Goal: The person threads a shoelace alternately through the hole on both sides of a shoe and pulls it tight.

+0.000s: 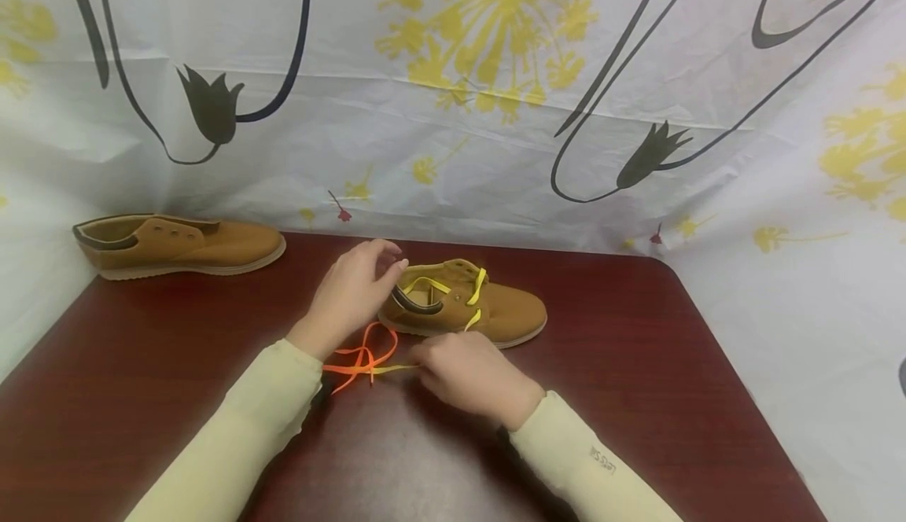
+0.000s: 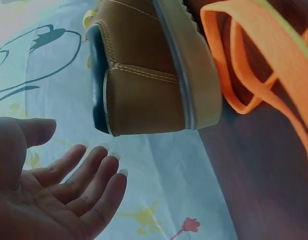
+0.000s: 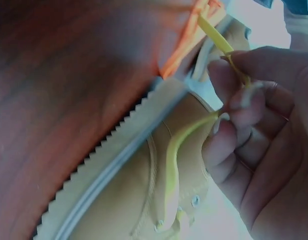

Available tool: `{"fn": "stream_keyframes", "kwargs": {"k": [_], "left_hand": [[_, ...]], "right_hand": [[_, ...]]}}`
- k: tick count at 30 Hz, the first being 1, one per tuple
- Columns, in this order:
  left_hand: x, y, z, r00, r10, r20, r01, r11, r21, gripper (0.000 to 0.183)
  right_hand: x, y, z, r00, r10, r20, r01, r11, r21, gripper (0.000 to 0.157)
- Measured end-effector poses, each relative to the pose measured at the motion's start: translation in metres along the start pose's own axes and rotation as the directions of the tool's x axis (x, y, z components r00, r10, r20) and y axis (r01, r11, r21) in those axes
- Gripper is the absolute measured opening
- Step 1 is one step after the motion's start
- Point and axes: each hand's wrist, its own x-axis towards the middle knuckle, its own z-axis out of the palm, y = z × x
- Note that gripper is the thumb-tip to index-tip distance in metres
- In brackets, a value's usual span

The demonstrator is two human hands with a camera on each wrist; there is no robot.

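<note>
A tan shoe [image 1: 506,310] stands on the table with its toe to the right. A yellow shoelace [image 3: 172,170] runs through some of its eyelets, and part of it lies inside the opening. My right hand [image 1: 474,373] pinches the lace between thumb and fingers at the shoe's near side. The lace's orange part [image 1: 361,361] lies looped on the table left of that hand. Behind the heel is my left hand [image 1: 354,290], its fingers loosely bent and holding nothing. In the left wrist view, a gap shows between that hand [image 2: 64,185] and the heel [image 2: 144,100].
Another tan shoe [image 1: 191,247] stands at the table's back left corner, with no lace in its visible eyelets. The dark red table [image 1: 602,396] meets a white patterned cloth [image 1: 453,184] at the back and sides.
</note>
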Motion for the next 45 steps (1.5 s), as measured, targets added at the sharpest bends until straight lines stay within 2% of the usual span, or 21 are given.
{"fn": "stream_keyframes", "kwargs": {"k": [6, 13, 16, 18, 21, 24, 27, 32, 36, 39, 42, 45], "left_hand": [[0.002, 0.011, 0.000, 0.999, 0.045, -0.010, -0.045, 0.999, 0.008, 0.025], [0.007, 0.018, 0.004, 0.993, 0.111, -0.028, -0.111, 0.994, 0.020, 0.017], [0.008, 0.021, 0.006, 0.992, 0.125, -0.017, -0.124, 0.992, 0.015, 0.019], [0.008, 0.023, 0.007, 0.991, 0.132, 0.015, -0.132, 0.991, -0.006, 0.024], [0.007, 0.026, 0.008, 0.985, 0.150, 0.090, -0.142, 0.986, -0.090, 0.039], [0.007, 0.030, 0.008, 0.972, 0.161, 0.170, -0.120, 0.966, -0.228, 0.054], [0.011, 0.033, 0.007, 0.966, 0.173, 0.195, -0.107, 0.945, -0.308, 0.056], [0.018, 0.033, 0.010, 0.962, 0.194, 0.191, -0.134, 0.948, -0.290, 0.047], [0.020, 0.034, 0.015, 0.939, 0.233, 0.254, -0.150, 0.940, -0.308, 0.040], [0.022, 0.035, 0.018, 0.925, 0.283, 0.255, -0.216, 0.941, -0.261, 0.028], [0.025, 0.036, 0.020, 0.926, 0.290, 0.243, -0.239, 0.946, -0.219, 0.018], [0.028, 0.035, 0.020, 0.927, 0.271, 0.260, -0.214, 0.950, -0.226, 0.015]], "right_hand": [[-0.009, 0.012, -0.017, 1.000, 0.015, -0.009, -0.014, 0.995, 0.098, 0.006], [-0.017, 0.027, -0.037, 0.996, 0.047, -0.078, -0.029, 0.976, 0.214, 0.007], [-0.021, 0.034, -0.042, 0.991, 0.073, -0.111, -0.041, 0.964, 0.264, 0.007], [-0.022, 0.038, -0.046, 0.986, 0.099, -0.132, -0.057, 0.955, 0.290, 0.007], [-0.024, 0.045, -0.053, 0.979, 0.142, -0.145, -0.085, 0.935, 0.345, 0.008], [-0.024, 0.052, -0.060, 0.972, 0.176, -0.154, -0.106, 0.920, 0.378, 0.007], [-0.021, 0.060, -0.067, 0.969, 0.192, -0.157, -0.121, 0.919, 0.376, 0.006], [-0.014, 0.075, -0.078, 0.963, 0.222, -0.155, -0.147, 0.909, 0.391, 0.009], [-0.010, 0.085, -0.086, 0.950, 0.269, -0.162, -0.181, 0.892, 0.415, 0.009], [-0.007, 0.090, -0.091, 0.938, 0.303, -0.169, -0.208, 0.882, 0.423, 0.010], [-0.005, 0.092, -0.094, 0.930, 0.330, -0.164, -0.234, 0.873, 0.427, 0.011], [-0.002, 0.094, -0.095, 0.921, 0.353, -0.163, -0.261, 0.873, 0.413, 0.012]]}}
